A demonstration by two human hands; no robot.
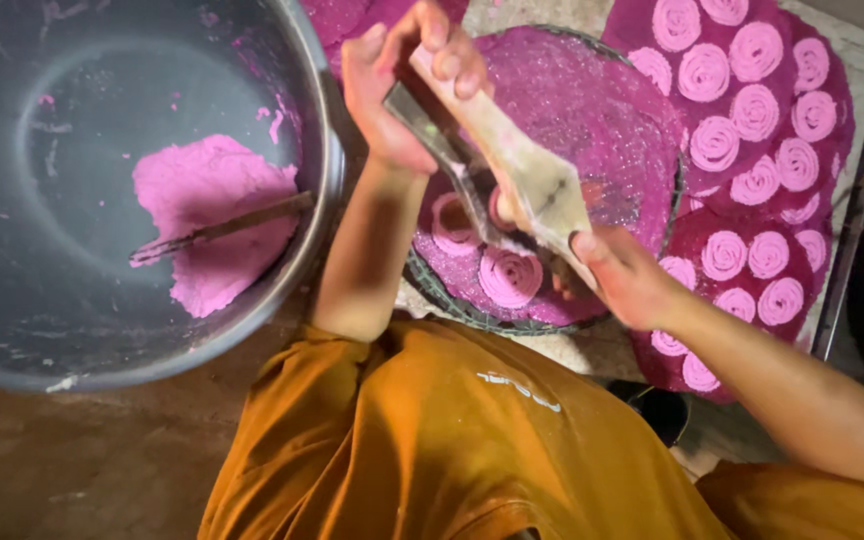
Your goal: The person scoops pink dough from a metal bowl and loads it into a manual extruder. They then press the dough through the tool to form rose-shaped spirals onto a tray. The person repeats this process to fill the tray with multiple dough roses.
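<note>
Starting at far left, a big metal basin (102,330) is seen, w/ a lump of pink dough (214,215) on its floor and a thin stick (222,228) laid across the dough, one end resting near the basin's right rim. Smears of pink are stuck to the inner wall.

Just right of the basin, the left hand (392,90) is raised, fingers clenched round the far end of a wooden press (512,165); the thumb side is wrapped over a metal strip alongside it. The press is tilted, running from far left down to near right, over a round wire tray (642,130) covered in pink mesh. Three pink spirals (509,276) are laid on the tray's near part, directly under the press.

The right hand (627,275) is closed on the press's near end, fingers curled beneath; exact finger positions can't be told, as they're hidden by the wood.

Further right, more spirals are set in rows on pink mats (812,60), approx. up to the scene's right edge. An orange shirt (432,440) fills the near centre.
</note>
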